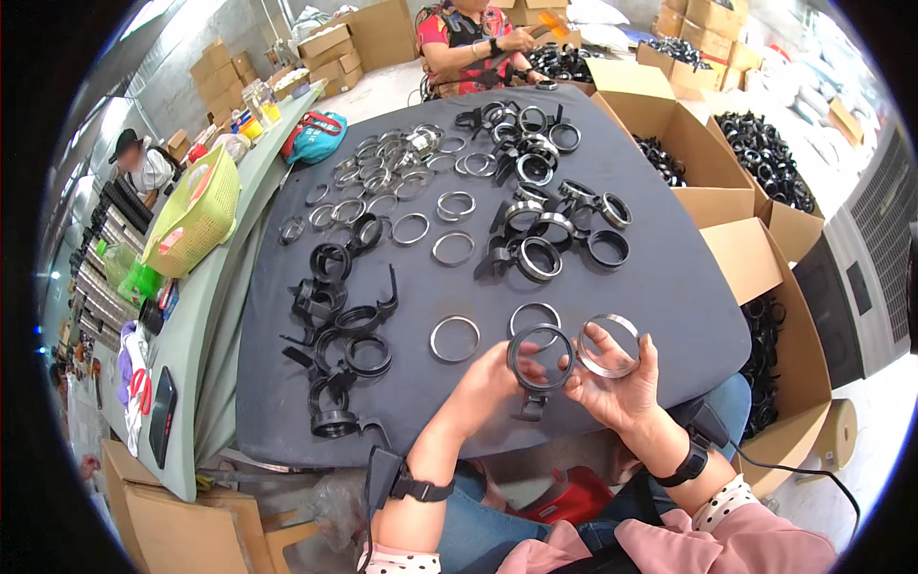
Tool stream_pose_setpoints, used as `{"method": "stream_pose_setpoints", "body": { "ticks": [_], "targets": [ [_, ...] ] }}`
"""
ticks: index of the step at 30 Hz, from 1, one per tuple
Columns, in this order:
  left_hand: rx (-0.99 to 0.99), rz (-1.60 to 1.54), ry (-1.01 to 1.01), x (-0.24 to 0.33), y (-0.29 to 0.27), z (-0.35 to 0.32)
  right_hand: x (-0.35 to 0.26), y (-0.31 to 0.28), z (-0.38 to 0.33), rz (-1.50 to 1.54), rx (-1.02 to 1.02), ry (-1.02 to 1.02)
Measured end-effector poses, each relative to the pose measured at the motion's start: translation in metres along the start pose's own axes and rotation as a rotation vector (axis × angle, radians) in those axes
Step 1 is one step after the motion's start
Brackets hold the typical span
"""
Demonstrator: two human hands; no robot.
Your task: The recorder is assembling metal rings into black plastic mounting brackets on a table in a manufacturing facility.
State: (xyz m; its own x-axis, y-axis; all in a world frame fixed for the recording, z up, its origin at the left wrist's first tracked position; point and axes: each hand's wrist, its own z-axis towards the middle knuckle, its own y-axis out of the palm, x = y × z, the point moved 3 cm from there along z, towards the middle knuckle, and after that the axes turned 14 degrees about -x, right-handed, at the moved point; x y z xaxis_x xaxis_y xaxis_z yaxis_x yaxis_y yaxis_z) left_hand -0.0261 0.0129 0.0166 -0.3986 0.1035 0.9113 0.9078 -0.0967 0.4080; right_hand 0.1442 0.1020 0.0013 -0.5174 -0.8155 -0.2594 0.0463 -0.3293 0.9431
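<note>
My left hand (486, 383) grips a black plastic ring (541, 386) with a tab hanging from its lower side. Pinched in the fingers of my right hand (622, 397) is a silver metal ring (582, 346), held upright just right of the black one. The two rings are close together above the front of the dark table (402, 287). Behind the black ring lies a loose metal ring (535, 307), partly covered by it. Another metal ring (454, 339) rests flat to the left of my left hand.
Black rings (368, 354) are piled at the table's left. Loose silver rings (411, 229) lie farther back, and black rings fitted with metal bands (540, 258) sit right of them. Cardboard boxes (708, 203) of black parts line the right side. Across the table a person (469, 48) handles parts.
</note>
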Motion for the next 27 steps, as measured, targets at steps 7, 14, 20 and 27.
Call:
{"method": "stream_pose_setpoints", "body": {
  "ticks": [7,14,20,27],
  "targets": [
    [0.087,0.464,-0.014,-0.005,0.019,-0.009,-0.026,0.022,0.000,-0.543,0.038,-0.002],
    [0.189,0.764,-0.068,0.001,0.011,0.003,-0.065,0.056,0.002,-1.698,-0.153,-0.094],
    [0.223,0.915,-0.189,-0.001,0.015,0.007,-0.046,0.079,0.009,-2.753,-0.401,-0.280],
    [0.190,1.001,-0.062,-0.002,0.013,0.008,-0.042,0.061,0.018,-2.423,-0.462,0.032]
  ]
}}
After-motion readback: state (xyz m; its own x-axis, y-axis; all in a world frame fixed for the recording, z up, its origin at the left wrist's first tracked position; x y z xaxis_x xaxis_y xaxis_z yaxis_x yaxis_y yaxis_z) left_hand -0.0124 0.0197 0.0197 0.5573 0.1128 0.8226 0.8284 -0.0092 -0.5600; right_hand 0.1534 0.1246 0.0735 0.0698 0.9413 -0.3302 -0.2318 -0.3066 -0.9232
